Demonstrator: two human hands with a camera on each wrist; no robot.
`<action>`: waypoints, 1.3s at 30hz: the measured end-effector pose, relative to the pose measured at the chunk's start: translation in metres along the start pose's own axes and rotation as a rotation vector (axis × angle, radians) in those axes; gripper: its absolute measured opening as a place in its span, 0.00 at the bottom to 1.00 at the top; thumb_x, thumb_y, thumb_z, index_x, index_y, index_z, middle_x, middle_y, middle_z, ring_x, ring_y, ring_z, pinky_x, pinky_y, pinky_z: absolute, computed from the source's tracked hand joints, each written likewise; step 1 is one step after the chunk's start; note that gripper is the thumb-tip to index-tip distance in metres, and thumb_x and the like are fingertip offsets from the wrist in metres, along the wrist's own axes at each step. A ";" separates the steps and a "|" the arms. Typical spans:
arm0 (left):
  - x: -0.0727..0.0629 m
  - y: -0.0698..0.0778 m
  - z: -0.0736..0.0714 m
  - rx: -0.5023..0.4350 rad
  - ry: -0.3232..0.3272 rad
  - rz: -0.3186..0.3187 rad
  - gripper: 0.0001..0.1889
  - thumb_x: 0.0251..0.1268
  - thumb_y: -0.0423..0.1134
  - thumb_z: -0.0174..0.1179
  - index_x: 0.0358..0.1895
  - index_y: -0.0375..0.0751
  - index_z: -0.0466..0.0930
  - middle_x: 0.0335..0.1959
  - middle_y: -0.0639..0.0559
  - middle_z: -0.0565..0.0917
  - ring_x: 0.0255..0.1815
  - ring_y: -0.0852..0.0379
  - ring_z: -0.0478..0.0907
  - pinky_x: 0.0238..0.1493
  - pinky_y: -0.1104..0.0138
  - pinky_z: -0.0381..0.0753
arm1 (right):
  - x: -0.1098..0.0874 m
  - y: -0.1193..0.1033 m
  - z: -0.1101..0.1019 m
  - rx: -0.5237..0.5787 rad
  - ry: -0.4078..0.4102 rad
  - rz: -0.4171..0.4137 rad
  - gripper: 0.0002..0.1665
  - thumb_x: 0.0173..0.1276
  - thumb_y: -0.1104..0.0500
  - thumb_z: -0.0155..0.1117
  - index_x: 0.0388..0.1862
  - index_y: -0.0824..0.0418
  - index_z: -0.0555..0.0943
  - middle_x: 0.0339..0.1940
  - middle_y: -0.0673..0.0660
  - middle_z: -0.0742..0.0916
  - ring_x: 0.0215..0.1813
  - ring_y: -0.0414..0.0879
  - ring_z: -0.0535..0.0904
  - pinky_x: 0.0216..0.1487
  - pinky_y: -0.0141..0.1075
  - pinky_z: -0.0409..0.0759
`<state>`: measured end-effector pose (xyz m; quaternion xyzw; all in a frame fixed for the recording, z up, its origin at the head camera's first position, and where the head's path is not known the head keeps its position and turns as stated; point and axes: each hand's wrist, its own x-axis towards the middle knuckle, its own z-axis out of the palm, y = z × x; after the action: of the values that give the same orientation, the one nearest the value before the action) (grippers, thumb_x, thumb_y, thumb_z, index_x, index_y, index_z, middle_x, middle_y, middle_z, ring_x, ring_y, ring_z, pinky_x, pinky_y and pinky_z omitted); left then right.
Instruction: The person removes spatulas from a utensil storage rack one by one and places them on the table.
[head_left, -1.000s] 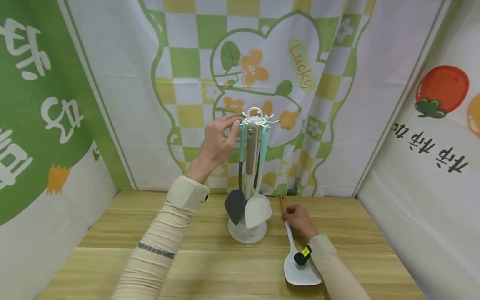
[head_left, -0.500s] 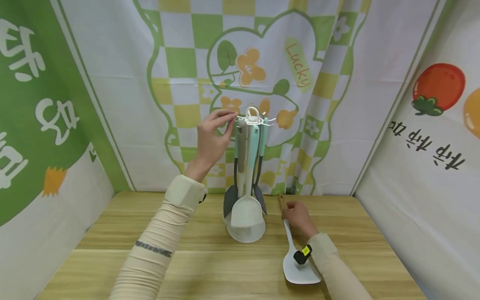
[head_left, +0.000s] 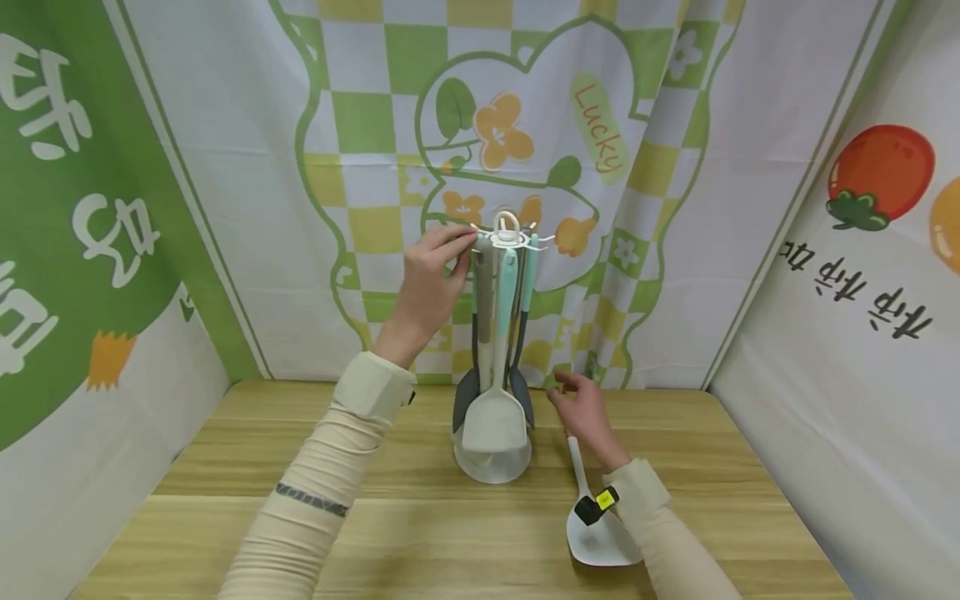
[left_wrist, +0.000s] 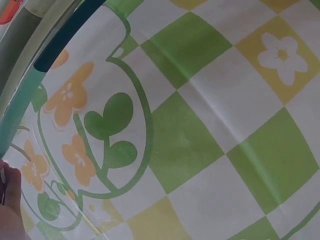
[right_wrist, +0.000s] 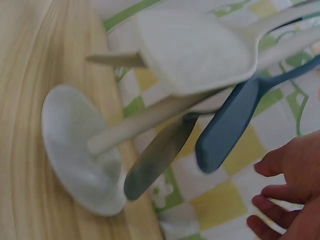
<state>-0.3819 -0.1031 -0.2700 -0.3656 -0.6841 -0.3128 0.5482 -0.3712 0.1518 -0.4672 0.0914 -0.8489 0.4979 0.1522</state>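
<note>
In the head view, a white utensil rack [head_left: 493,468] stands upright with several utensils hanging from its top hooks. At its front hangs a white turner [head_left: 495,423] with a mint handle, between two dark-headed utensils. My left hand [head_left: 429,287] pinches a hook end at the rack's top left; in the left wrist view only its fingertips [left_wrist: 11,192] show. A white-headed spatula [head_left: 600,542] lies on the table, its brown handle partly hidden by my right hand [head_left: 588,421]. In the right wrist view, that hand's loosely bent fingers hold nothing, to the right of the hanging heads.
The wooden table [head_left: 420,542] carries both the rack and the lying spatula. Behind it hangs a checked green and yellow curtain [head_left: 367,125]. Printed cloth panels close off the left and right sides.
The rack has turned, bringing the white turner to the front left and another dark utensil into sight. My right hand has let go of the spatula's handle and moved up and slightly left.
</note>
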 end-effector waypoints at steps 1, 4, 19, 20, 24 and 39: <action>0.000 0.000 0.000 0.008 -0.001 -0.005 0.07 0.66 0.20 0.62 0.43 0.22 0.87 0.43 0.34 0.88 0.44 0.40 0.85 0.49 0.58 0.87 | 0.001 -0.004 0.001 0.021 0.014 -0.019 0.22 0.70 0.66 0.64 0.61 0.74 0.80 0.58 0.71 0.85 0.58 0.65 0.80 0.59 0.54 0.81; 0.000 0.001 -0.001 0.018 0.001 -0.029 0.07 0.65 0.19 0.61 0.42 0.22 0.87 0.43 0.34 0.88 0.44 0.40 0.85 0.48 0.58 0.87 | 0.001 -0.017 0.001 0.106 0.033 -0.036 0.21 0.71 0.68 0.64 0.61 0.72 0.80 0.59 0.70 0.85 0.61 0.63 0.79 0.62 0.55 0.80; -0.001 0.009 -0.004 0.010 -0.036 -0.118 0.08 0.67 0.20 0.60 0.44 0.22 0.87 0.45 0.34 0.88 0.45 0.39 0.85 0.48 0.56 0.87 | -0.006 -0.073 0.003 0.431 0.194 -0.285 0.17 0.69 0.75 0.64 0.56 0.76 0.81 0.54 0.71 0.85 0.53 0.45 0.83 0.59 0.35 0.84; -0.001 0.010 -0.004 0.011 -0.037 -0.121 0.08 0.67 0.20 0.60 0.44 0.23 0.87 0.45 0.34 0.88 0.46 0.39 0.85 0.48 0.56 0.87 | -0.006 -0.076 0.003 0.440 0.195 -0.307 0.17 0.69 0.75 0.64 0.56 0.76 0.81 0.54 0.72 0.85 0.53 0.44 0.83 0.57 0.33 0.84; 0.000 0.009 -0.003 0.019 -0.038 -0.141 0.08 0.67 0.20 0.60 0.44 0.23 0.87 0.45 0.35 0.88 0.46 0.40 0.85 0.49 0.56 0.87 | -0.004 -0.088 0.004 0.448 0.201 -0.350 0.18 0.69 0.74 0.64 0.58 0.75 0.81 0.55 0.73 0.85 0.54 0.50 0.84 0.55 0.30 0.84; 0.003 0.011 -0.002 0.016 -0.040 -0.186 0.09 0.64 0.17 0.60 0.43 0.23 0.87 0.45 0.35 0.88 0.47 0.40 0.86 0.52 0.57 0.86 | 0.011 -0.115 0.004 0.471 0.155 -0.373 0.28 0.71 0.76 0.59 0.70 0.74 0.71 0.66 0.75 0.77 0.64 0.67 0.77 0.58 0.25 0.81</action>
<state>-0.3722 -0.0984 -0.2659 -0.3024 -0.7284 -0.3493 0.5059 -0.3469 0.0920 -0.3715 0.2403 -0.6645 0.6499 0.2797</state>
